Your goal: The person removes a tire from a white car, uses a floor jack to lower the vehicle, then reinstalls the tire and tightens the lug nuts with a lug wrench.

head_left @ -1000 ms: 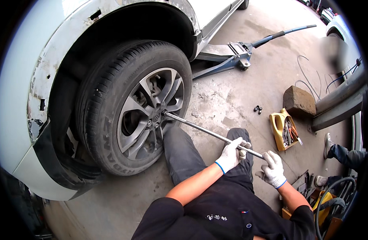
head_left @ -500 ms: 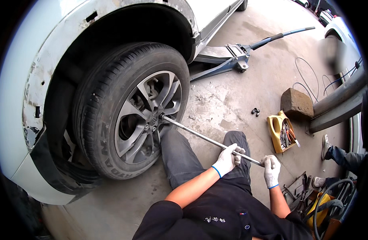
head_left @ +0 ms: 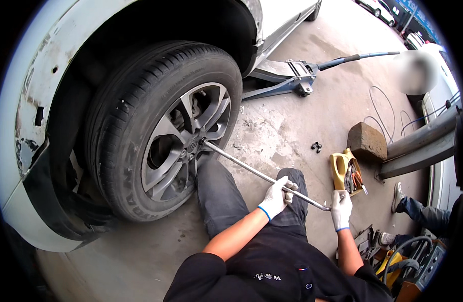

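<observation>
Left hand: our left hand (head_left: 276,197), white glove with a blue cuff, is clamped around the long wrench (head_left: 264,176) partway along its shaft.
Right hand: our right hand (head_left: 341,209), same glove, is closed over the near end of the bar.
Long wrench: a thin steel bar running from our hands up and left; its far end sits at the hub of the wheel (head_left: 183,146).
Wheel: silver alloy spokes in a black tyre, under a white car body (head_left: 35,90) with scraped paint.
Yellow container (head_left: 345,171): cut-open jug on the concrete to our right, tools inside.
Brown block (head_left: 366,142): just beyond the jug.
Floor jack (head_left: 297,80): blue, under the sill, its handle pointing right.
Labels: none we can make out.
</observation>
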Available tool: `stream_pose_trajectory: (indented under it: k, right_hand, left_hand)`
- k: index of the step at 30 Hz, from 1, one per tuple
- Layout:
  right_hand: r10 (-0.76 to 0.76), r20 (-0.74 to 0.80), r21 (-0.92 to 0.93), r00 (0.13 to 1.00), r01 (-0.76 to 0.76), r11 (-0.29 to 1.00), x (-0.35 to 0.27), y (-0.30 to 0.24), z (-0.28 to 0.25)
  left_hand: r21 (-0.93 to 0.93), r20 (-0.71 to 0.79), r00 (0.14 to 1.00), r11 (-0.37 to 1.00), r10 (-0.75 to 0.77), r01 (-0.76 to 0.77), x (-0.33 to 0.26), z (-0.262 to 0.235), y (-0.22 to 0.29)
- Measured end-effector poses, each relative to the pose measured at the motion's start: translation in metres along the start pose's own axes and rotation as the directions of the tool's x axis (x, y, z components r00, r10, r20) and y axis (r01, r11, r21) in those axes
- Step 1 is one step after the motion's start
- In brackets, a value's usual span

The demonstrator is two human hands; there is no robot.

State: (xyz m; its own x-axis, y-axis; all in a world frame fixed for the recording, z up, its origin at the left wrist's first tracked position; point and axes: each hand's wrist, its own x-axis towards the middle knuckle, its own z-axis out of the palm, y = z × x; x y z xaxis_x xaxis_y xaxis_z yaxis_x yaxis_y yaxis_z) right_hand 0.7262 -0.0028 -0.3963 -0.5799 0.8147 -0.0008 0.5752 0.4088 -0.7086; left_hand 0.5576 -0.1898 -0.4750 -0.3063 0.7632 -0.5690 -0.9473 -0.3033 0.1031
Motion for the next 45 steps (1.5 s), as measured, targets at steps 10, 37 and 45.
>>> stream_pose_trajectory:
  k: [10, 37, 45]
  right_hand:
    - [-0.752, 0.494, -0.397, 0.435, 0.883, 0.250, -0.008, -0.021, -0.025]
    - [-0.375, -0.051, 0.099, 0.925, 0.379, 0.920, -0.021, 0.062, 0.049]
    - [-0.243, 0.233, 0.022, 0.942, 0.244, 0.969, -0.030, 0.088, 0.047]
  left_hand:
    - [-0.097, -0.105, 0.994, 0.995, -0.039, 0.029, -0.016, 0.005, -0.001]
    - [-0.031, -0.111, 0.988, 0.993, 0.111, -0.115, -0.023, 0.007, 0.040]
    - [-0.004, -0.111, 0.990, 0.996, 0.091, -0.092, -0.021, 0.000, 0.042]
